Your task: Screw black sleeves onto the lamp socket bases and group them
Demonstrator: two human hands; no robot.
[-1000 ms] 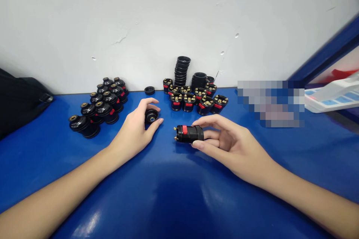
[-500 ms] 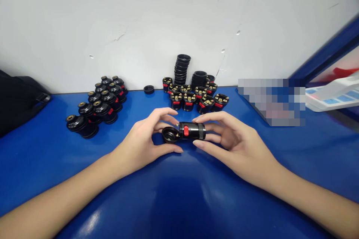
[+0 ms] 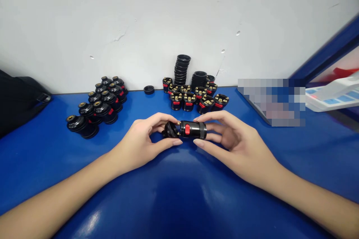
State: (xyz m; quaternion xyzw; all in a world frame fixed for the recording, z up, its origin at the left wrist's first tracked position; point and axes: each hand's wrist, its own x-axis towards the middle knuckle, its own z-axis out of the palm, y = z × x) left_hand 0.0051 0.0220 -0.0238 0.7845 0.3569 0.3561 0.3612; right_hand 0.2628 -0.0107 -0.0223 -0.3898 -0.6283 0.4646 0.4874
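Observation:
Fingers curled, my left hand [image 3: 140, 136] holds a black domed lamp-holder cap [image 3: 170, 130] by its sides. Its open end is turned toward a black lamp-holder body [image 3: 194, 130]. That body lies sideways, gripped between the thumb and fingers of my right hand [image 3: 238, 138]. It carries a red switch [image 3: 187, 129] facing me and a ribbed ring at its right end. Brass contacts show at its left end, very close to the cap's rim. Whether cap and body touch I cannot tell.
On the blue table [image 3: 174, 194], several closed lamp holders [image 3: 102, 109] stand in rows at left. Several open lamp-holder bodies [image 3: 189, 101] stand behind my hands, near a tall ring stack [image 3: 181, 71] and a shorter one [image 3: 199, 81]. A single ring [image 3: 149, 90] lies by the wall.
My left hand has turned the cap so its open end faces the body more directly, and its fingers have closed in. The body has shifted very slightly right.

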